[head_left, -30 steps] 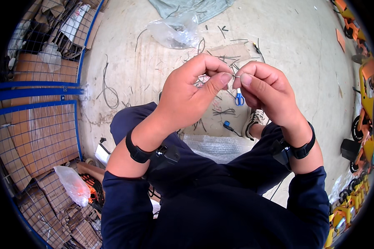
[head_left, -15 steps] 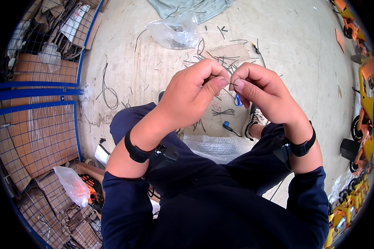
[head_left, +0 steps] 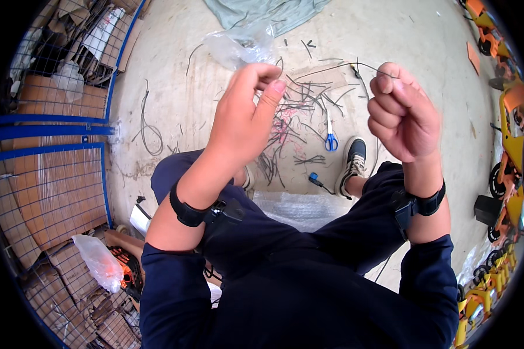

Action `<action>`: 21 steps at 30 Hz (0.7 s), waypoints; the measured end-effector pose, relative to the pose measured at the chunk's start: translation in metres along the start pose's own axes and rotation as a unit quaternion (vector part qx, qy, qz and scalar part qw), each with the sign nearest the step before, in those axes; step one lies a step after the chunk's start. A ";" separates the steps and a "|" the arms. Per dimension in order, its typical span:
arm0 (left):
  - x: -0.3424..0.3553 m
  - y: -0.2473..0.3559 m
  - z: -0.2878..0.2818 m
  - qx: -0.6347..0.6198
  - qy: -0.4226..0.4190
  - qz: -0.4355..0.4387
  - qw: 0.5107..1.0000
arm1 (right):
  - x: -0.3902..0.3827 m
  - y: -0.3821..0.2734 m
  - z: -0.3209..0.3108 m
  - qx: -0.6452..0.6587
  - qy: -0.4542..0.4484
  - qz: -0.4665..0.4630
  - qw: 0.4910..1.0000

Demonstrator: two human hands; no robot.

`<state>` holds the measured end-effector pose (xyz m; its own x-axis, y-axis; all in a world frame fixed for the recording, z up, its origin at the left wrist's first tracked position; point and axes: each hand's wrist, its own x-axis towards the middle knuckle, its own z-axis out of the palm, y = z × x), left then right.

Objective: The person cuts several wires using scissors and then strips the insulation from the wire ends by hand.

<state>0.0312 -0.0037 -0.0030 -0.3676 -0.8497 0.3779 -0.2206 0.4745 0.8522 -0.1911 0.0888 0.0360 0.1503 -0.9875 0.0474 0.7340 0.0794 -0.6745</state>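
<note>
Right hand (head_left: 404,113) at upper right pinches thin wire (head_left: 367,64), left hand (head_left: 241,113) at upper centre has grip spread; light, steady pinch should avoid kinks.

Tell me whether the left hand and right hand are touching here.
Apart. The head view shows a wide gap between the left hand and the right hand, with floor and blue-handled scissors visible between them.
</note>
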 end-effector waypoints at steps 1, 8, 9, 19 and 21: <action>0.001 0.001 0.000 0.001 0.011 0.035 0.999 | -0.001 0.003 0.001 -0.023 0.017 0.005 1.000; -0.008 0.033 -0.009 0.049 -0.112 0.233 0.965 | -0.002 0.027 0.027 -0.317 0.090 0.019 0.944; -0.009 0.032 -0.006 0.075 -0.114 0.234 0.963 | -0.003 0.029 0.028 -0.323 0.082 0.018 0.943; -0.011 0.031 0.000 0.156 -0.076 0.289 0.941 | -0.007 0.041 0.028 -0.495 0.027 -0.052 0.867; -0.012 0.029 0.000 0.149 -0.092 0.288 0.942 | -0.007 0.040 0.029 -0.522 0.018 -0.045 0.851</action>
<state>0.0287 0.0200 0.0172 -0.6479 -0.3913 0.6535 -0.1714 0.9109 0.3754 -0.1437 0.1028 0.0301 0.0905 -0.9881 0.1246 -0.2507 -0.1437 -0.9573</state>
